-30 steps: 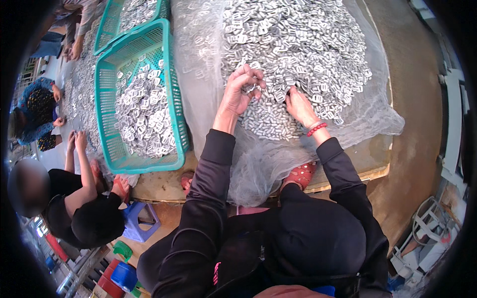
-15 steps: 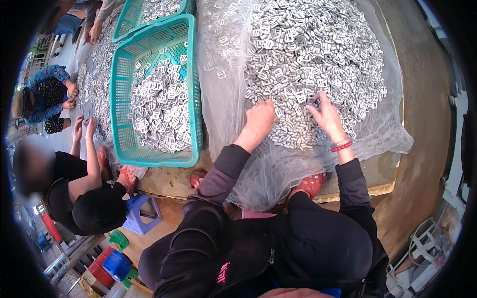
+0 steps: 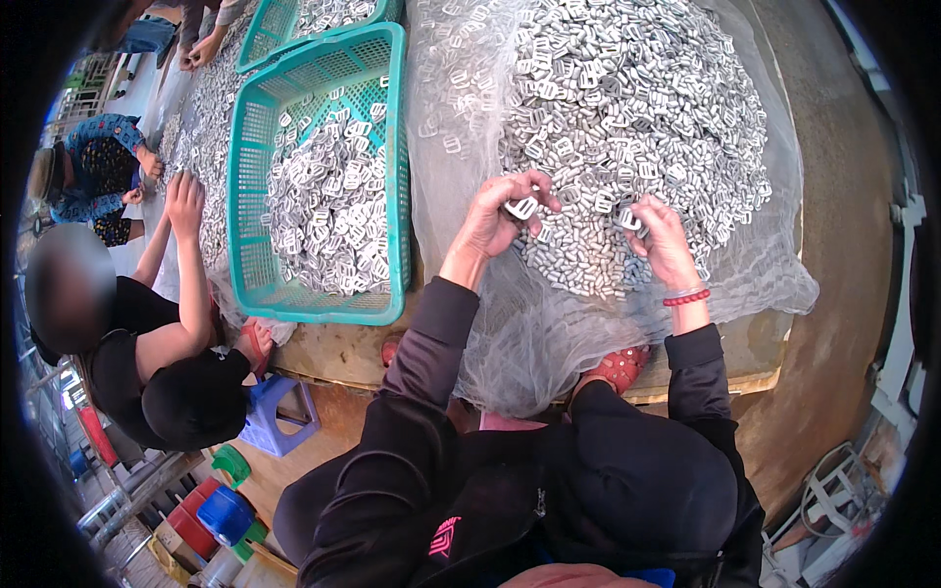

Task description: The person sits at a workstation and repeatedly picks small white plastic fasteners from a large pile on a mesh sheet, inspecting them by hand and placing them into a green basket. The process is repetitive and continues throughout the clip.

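My left hand point(image 3: 492, 218) is raised at the near left edge of a heap of small silver metal pieces point(image 3: 647, 118), its fingers curled round a flat slotted metal buckle point(image 3: 522, 208). Across from it, my right hand point(image 3: 668, 245), with a red bead bracelet at the wrist, pinches a second metal buckle point(image 3: 630, 220) between thumb and fingers. Beneath and between both hands lie many pellet-like silver pieces point(image 3: 578, 257), with more buckles mixed in farther back. A sheer whitish net cloth point(image 3: 520, 343) lies under the heap.
To the left stands a green plastic basket point(image 3: 399, 225) holding many loose buckles point(image 3: 328, 211), with another green basket point(image 3: 257, 34) behind it. A co-worker in black point(image 3: 157, 363) sits at the left near a purple stool point(image 3: 279, 416). Other people work farther back.
My left hand has turned from a closed grip at the pile and now shows a buckle. In my right fingers a buckle now shows too. The whole view has shifted slightly.
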`<state>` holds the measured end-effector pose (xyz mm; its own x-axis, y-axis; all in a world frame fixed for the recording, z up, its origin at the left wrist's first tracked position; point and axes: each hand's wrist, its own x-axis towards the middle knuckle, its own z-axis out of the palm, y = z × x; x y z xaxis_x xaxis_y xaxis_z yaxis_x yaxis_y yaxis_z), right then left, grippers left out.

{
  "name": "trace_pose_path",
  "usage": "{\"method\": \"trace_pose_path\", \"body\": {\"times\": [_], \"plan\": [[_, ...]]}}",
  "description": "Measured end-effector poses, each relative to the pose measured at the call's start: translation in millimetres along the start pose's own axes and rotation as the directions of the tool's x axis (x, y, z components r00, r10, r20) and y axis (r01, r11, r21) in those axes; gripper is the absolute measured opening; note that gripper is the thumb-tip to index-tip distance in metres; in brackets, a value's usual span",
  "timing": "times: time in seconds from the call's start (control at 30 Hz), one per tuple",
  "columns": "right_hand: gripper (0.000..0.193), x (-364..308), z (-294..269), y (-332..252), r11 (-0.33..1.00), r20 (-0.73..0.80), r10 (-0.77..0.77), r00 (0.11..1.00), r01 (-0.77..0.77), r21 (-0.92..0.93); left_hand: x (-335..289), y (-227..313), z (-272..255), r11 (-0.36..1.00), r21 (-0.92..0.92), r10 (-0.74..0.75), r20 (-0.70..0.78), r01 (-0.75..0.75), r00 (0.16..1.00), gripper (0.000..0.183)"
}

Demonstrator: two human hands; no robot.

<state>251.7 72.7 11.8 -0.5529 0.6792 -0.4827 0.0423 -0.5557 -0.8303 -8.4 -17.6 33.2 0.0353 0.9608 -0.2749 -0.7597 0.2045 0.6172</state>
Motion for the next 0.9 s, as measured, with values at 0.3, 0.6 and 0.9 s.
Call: {"method": "trace_pose_path", "body": {"times": [0.3, 0.6, 0.9], "plan": [[0.016, 1.3, 5.0, -22.5, 0.999, -0.024, -0.022, 0.999, 0.021, -0.048, 46.8, -49.6, -13.7, 0.36, 0.932, 0.282, -0.068, -0.04, 0.957, 0.025], [0.018, 32.8, 9.3, 29.4, 0.617, -0.014, -0.405, 0.914, 0.262, -0.742, 19.4, -10.6, -16.4, 0.929, 0.349, -0.089, -0.105, 0.121, 0.99, 0.015], [0.011, -9.2, -44.4, -8.1, 0.998, -0.135, 0.011, 0.991, -0.003, 0.062, 1.0, -23.2, -23.8, 0.077, 0.989, -0.122, 0.136, -0.128, 0.983, 0.037]]}}
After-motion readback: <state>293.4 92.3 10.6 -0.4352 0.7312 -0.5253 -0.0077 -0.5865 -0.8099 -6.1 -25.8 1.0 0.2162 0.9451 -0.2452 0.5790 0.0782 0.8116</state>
